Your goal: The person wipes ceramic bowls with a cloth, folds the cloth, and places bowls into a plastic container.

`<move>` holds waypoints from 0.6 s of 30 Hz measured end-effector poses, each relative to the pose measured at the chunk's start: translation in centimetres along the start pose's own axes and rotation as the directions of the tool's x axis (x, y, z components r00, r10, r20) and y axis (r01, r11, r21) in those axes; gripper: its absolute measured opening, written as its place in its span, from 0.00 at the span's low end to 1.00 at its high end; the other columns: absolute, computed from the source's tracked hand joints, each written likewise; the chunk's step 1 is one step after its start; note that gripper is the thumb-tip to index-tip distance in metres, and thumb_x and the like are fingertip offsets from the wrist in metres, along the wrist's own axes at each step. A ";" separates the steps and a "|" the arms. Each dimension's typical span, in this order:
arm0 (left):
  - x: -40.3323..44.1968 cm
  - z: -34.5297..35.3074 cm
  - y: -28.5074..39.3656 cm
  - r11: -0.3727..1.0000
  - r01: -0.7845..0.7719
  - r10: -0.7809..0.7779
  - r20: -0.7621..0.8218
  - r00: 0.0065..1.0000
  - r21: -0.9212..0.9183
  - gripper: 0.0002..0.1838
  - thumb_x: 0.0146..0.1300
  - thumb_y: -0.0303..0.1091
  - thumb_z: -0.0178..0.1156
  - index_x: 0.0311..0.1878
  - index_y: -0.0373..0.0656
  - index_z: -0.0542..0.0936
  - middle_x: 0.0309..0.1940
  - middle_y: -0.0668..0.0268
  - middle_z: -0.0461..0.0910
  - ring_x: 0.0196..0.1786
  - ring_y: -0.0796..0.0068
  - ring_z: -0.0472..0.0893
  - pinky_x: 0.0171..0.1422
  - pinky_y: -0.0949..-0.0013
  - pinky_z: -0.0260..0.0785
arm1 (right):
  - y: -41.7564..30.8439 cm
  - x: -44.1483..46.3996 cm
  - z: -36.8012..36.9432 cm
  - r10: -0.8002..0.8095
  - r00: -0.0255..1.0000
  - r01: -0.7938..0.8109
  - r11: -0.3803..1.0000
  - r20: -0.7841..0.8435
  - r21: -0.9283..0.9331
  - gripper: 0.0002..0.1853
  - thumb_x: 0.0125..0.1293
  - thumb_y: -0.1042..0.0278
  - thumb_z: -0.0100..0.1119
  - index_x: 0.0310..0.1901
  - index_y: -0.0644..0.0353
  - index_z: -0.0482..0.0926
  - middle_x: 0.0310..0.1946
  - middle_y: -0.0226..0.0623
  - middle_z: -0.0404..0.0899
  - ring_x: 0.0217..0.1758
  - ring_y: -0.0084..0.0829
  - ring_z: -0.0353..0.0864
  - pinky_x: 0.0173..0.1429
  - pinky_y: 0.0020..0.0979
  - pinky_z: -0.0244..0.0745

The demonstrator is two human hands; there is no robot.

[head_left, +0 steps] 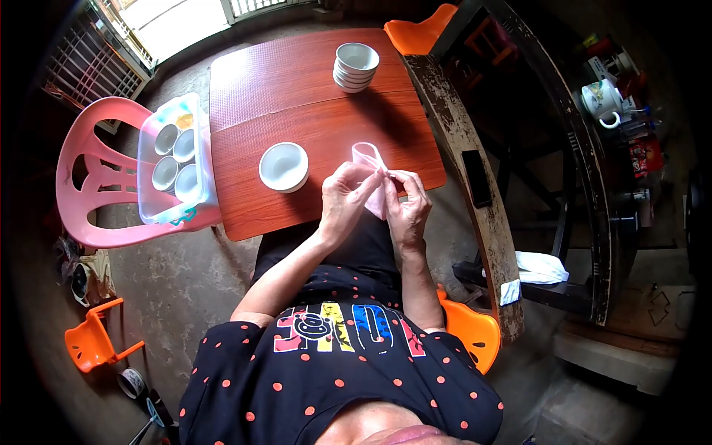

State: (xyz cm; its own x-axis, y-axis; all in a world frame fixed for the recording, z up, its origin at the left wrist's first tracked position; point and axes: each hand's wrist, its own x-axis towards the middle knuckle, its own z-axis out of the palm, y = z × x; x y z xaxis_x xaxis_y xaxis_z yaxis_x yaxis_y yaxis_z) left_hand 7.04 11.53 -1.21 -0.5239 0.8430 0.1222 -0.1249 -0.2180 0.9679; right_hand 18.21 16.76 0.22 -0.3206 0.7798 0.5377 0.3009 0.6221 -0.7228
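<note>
A thin pink cloth [377,199] is pinched between my two hands near the table's front edge, with a loop of it standing up above the fingers. My left hand [346,199] grips it from the left, and my right hand [408,208] closes on it from the right, fingertips almost touching. Left of my hands, a white bowl [284,167] rests on the red-brown table [245,148]. Farther back stands a stack of several white bowls [356,68].
On a pink chair [74,159] at the left sits a clear plastic bin [152,200] holding several bowls. A wooden bench [486,237] with a black phone [477,178] runs along the right. Orange chairs [475,334] and a white cloth [541,267] are nearby.
</note>
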 end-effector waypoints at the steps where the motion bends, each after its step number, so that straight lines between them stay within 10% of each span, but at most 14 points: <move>1: -0.1 0.1 0.1 0.999 -0.033 0.033 -0.004 0.999 0.025 0.06 0.62 0.26 0.64 0.39 0.34 0.82 0.36 0.66 0.81 0.40 0.81 0.79 0.47 0.77 0.72 | 0.1 0.0 0.0 -0.005 1.000 0.005 1.000 0.003 0.000 0.06 0.60 0.77 0.63 0.39 0.64 0.79 0.36 0.41 0.79 0.38 0.38 0.82 0.40 0.33 0.79; 12: -0.4 -0.2 2.5 0.935 -0.234 0.211 0.112 0.971 0.266 0.06 0.60 0.26 0.64 0.39 0.34 0.84 0.37 0.61 0.80 0.42 0.73 0.80 0.46 0.74 0.74 | 1.0 -0.3 -0.2 -0.072 0.997 0.072 0.995 0.004 -0.072 0.09 0.56 0.75 0.66 0.38 0.64 0.77 0.35 0.42 0.79 0.38 0.41 0.81 0.43 0.35 0.77; 18: 1.7 -3.1 4.9 0.566 -0.474 0.326 0.345 0.880 0.674 0.24 0.47 0.39 0.72 0.48 0.45 0.77 0.53 0.51 0.70 0.59 0.48 0.65 0.63 0.51 0.60 | 0.8 0.4 -1.6 0.007 1.000 -0.010 0.988 0.018 0.155 0.06 0.58 0.80 0.59 0.38 0.64 0.76 0.34 0.38 0.78 0.37 0.34 0.81 0.42 0.32 0.77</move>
State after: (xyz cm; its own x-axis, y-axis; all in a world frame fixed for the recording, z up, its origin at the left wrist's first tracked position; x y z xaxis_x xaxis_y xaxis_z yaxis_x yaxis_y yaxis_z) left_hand 2.89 10.39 3.01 -0.2110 0.8404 0.4992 0.7461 -0.1914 0.6377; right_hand 19.75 17.66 0.50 -0.3345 0.7828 0.5247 0.1609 0.5960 -0.7867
